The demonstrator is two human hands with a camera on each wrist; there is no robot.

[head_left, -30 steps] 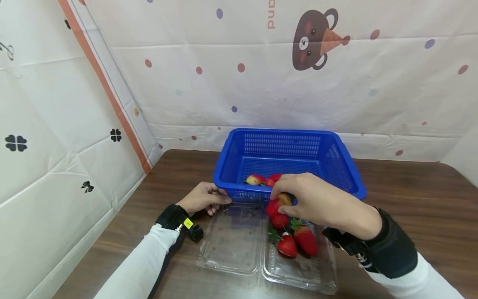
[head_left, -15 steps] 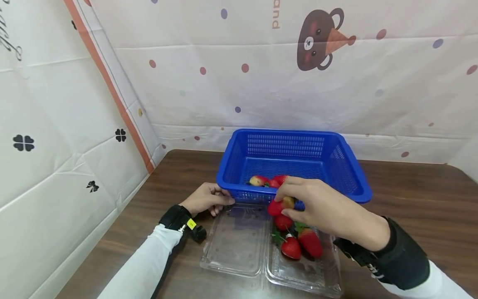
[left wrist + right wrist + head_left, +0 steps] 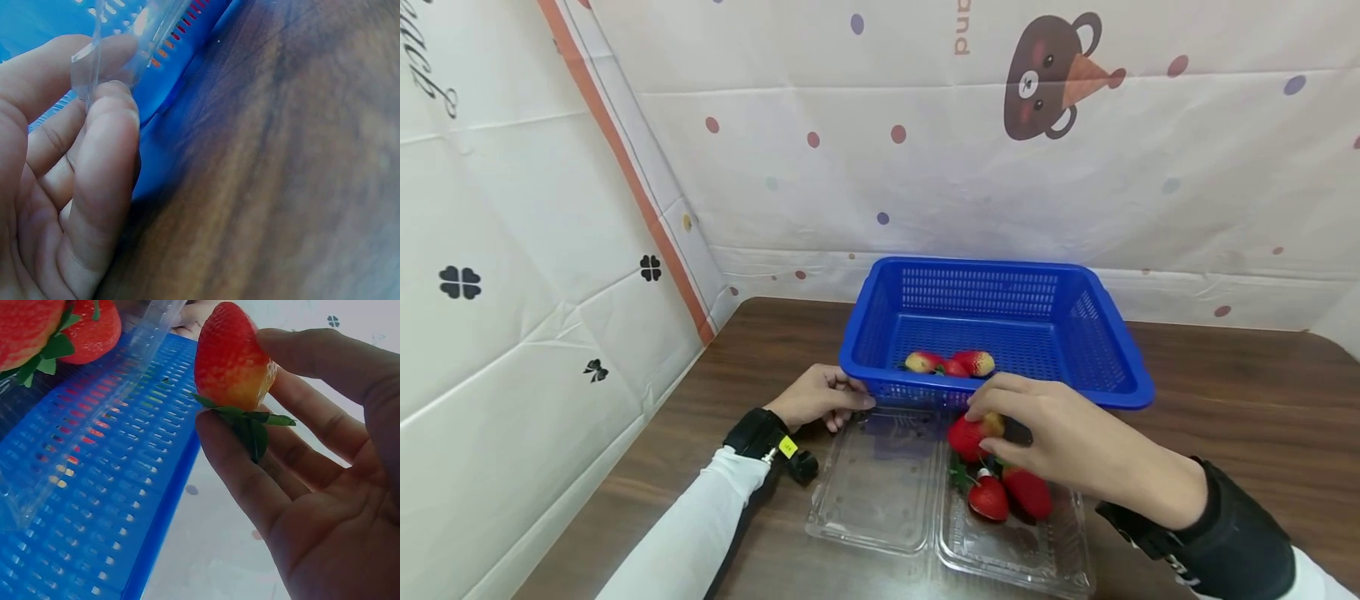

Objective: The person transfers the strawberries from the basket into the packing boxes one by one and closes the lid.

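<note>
My right hand [image 3: 1045,425] pinches a red strawberry [image 3: 228,359] with a yellowish end and green leaves between thumb and fingers. It is over the right half of an open clear plastic clamshell box [image 3: 992,554]. Below it, more strawberries [image 3: 988,498] lie in that half, partly covered by the hand. At the box's far left corner, my left hand [image 3: 823,398] pinches the clear plastic edge [image 3: 94,69] between thumb and forefinger, close to the blue basket [image 3: 1000,392]. Several strawberries [image 3: 973,362] lie inside the basket along its near side.
The basket stands at the back of the brown wooden table [image 3: 767,333], against a white patterned cloth [image 3: 775,183]. The clamshell's flat left half [image 3: 872,500] lies beside the strawberries. Each wrist wears a black strap [image 3: 1217,533].
My right hand has drawn the strawberry slightly back from the basket, toward me, over the other strawberries in the box. The left hand keeps its hold on the corner.
</note>
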